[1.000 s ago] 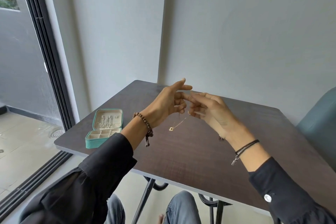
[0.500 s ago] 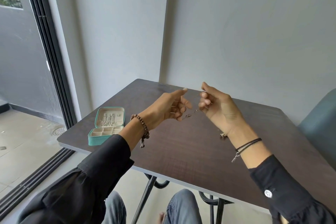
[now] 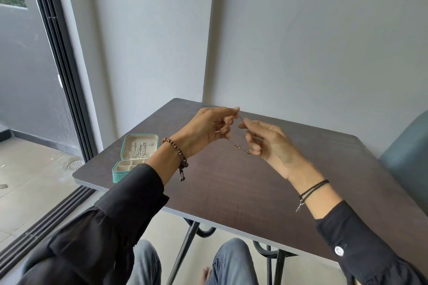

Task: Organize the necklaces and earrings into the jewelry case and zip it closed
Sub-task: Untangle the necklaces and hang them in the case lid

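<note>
A thin gold necklace chain [image 3: 238,146] hangs in the air between my two hands, above the middle of the dark wooden table [image 3: 243,187]. My left hand [image 3: 206,131] pinches one part of the chain between thumb and forefinger. My right hand [image 3: 266,143] pinches it close by, and a short length with the clasp sags below its fingers. The teal jewelry case [image 3: 136,155] lies open at the table's left edge, with chains hung in its cream lid and small compartments in its base. My left sleeve hides part of the base.
The table stands in a corner of grey walls. A sliding glass door [image 3: 53,81] runs along the left. A teal chair [image 3: 407,157] is at the right. My knees show below the table's near edge.
My hands came apart half a second ago and have come together again, higher above the table, with the chain drawn short between them. The view has shifted slightly.
</note>
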Tool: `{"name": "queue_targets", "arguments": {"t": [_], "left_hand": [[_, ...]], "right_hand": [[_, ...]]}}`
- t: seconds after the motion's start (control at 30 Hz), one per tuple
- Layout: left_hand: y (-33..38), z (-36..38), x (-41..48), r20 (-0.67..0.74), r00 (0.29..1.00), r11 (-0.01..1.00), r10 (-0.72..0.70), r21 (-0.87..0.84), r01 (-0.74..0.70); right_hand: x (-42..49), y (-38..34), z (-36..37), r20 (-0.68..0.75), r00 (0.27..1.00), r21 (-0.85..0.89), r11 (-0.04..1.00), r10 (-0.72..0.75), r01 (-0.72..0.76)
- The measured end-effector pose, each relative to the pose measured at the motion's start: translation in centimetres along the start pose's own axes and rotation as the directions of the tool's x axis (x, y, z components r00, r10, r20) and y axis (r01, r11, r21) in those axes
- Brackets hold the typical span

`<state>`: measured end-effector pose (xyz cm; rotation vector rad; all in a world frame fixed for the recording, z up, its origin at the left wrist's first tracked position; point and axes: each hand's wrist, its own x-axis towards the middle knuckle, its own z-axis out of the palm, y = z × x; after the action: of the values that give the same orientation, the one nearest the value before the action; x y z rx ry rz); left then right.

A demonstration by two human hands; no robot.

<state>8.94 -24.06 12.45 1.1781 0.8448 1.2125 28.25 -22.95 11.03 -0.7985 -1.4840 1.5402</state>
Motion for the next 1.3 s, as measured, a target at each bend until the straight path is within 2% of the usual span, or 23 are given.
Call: {"name": "queue_targets", "arguments": {"t": [0.33, 0.47, 0.6, 0.77, 0.93, 1.13, 1.2, 1.3], "left_hand": [[-1.0, -2.8, -1.2, 0.004, 1.0, 0.993, 0.023, 0.119, -0.024], [-0.5, -4.3, -1.6, -0.024, 0.999, 0.991, 0.047, 0.127, -0.043], [-0.1, -6.5, -2.1, -0.057, 0.996, 0.991, 0.066, 0.122, -0.058], [0.1, -9.9, -2.7, -0.111, 0.99, 0.99, 0.089, 0.119, -0.075], [0.0, -13.1, -3.8, -0.194, 0.973, 0.985, 0.128, 0.139, -0.101], [-1.2, -18.0, -4.8, -0.396, 0.906, 0.969, 0.147, 0.241, -0.051], [-1.9, -19.9, -5.2, -0.502, 0.852, 0.965, 0.151, 0.262, -0.017], [-3.3, -22.2, -6.0, -0.656, 0.729, 0.944, 0.193, 0.328, 0.045]], "right_hand": [[1.7, -0.6, 1.6, -0.002, 1.0, -0.078, 0.997, 0.005, -0.005], [3.3, -0.6, 3.0, 0.063, 0.998, -0.076, 0.997, 0.026, -0.021], [5.2, -0.7, 4.8, 0.117, 0.992, -0.169, 0.985, 0.053, -0.033], [7.8, -0.2, 7.4, 0.161, 0.987, -0.328, 0.944, 0.023, 0.032], [10.6, 0.8, 10.8, 0.194, 0.981, -0.335, 0.939, -0.009, 0.075], [13.7, 2.4, 14.1, 0.244, 0.97, -0.276, 0.958, -0.002, 0.071], [14.7, 3.0, 15.0, 0.251, 0.968, -0.262, 0.963, 0.005, 0.063], [15.6, 3.5, 16.0, 0.252, 0.968, -0.236, 0.97, 0.006, 0.055]]}}
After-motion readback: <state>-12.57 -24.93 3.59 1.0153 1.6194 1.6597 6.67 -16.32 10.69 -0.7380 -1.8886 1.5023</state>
